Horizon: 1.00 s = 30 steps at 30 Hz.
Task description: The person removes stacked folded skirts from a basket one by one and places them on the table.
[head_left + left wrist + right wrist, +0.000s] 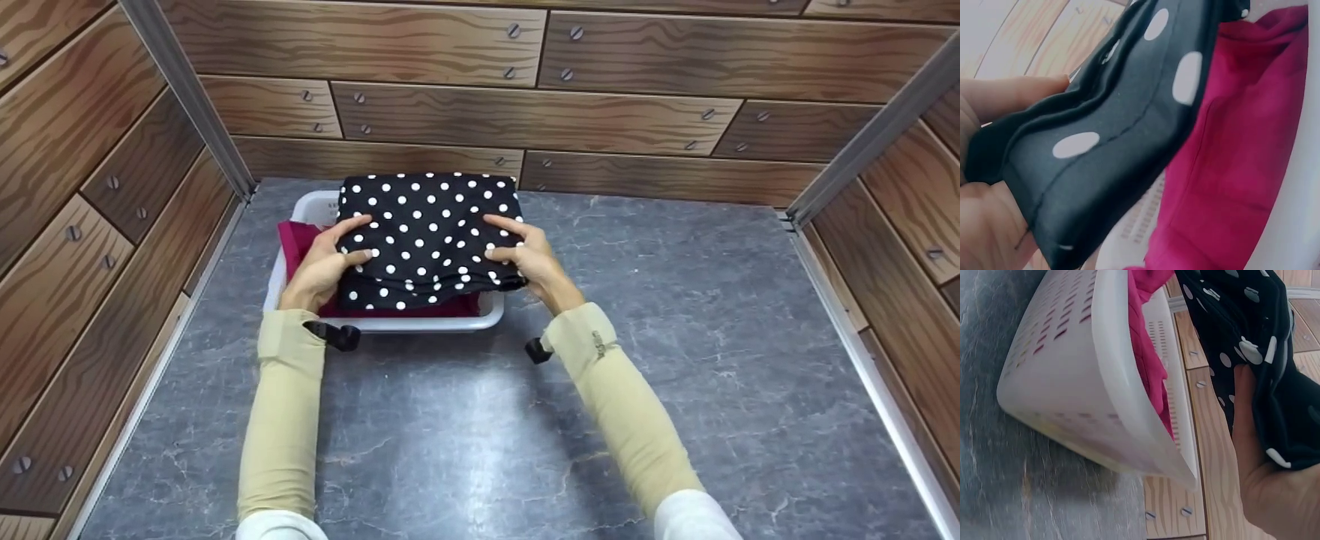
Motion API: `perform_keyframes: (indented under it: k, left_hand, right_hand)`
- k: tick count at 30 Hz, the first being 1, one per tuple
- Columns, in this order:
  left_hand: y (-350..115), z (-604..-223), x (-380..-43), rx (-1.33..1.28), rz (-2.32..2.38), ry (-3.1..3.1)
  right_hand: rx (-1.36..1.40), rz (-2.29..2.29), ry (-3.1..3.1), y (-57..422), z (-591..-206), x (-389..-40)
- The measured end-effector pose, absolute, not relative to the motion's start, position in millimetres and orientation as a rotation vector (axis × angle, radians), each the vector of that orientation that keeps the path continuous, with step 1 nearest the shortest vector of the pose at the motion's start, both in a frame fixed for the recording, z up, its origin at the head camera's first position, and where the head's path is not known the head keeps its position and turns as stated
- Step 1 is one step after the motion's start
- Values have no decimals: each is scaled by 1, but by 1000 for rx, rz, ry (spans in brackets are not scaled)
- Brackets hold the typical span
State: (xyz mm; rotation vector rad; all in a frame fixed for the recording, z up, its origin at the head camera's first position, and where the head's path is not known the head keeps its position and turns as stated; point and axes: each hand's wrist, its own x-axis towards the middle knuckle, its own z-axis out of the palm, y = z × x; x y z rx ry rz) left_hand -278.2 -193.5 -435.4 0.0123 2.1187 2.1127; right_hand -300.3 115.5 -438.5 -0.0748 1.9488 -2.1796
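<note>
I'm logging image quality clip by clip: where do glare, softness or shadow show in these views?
Head: bright glare patch on the grey surface, darker shadow to its right; left wrist: wood-pattern wall pale and washed out, slots in the basket soft; right wrist: dark shading on the grey surface beneath the basket.

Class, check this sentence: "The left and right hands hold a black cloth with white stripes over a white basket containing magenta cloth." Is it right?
Only the pattern is wrong: the black cloth is white-dotted, not striped, as the head view shows. The rest stands: the left hand and right hand hold it over the white basket containing magenta cloth.
</note>
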Motion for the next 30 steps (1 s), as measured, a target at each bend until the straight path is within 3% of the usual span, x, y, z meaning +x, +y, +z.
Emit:
perform_keyframes:
  k: [30]
  left_hand:
    - [-93,-443,-291,107,2132,2019]
  right_hand:
    - [35,-2236,1988,219,-451,-285]
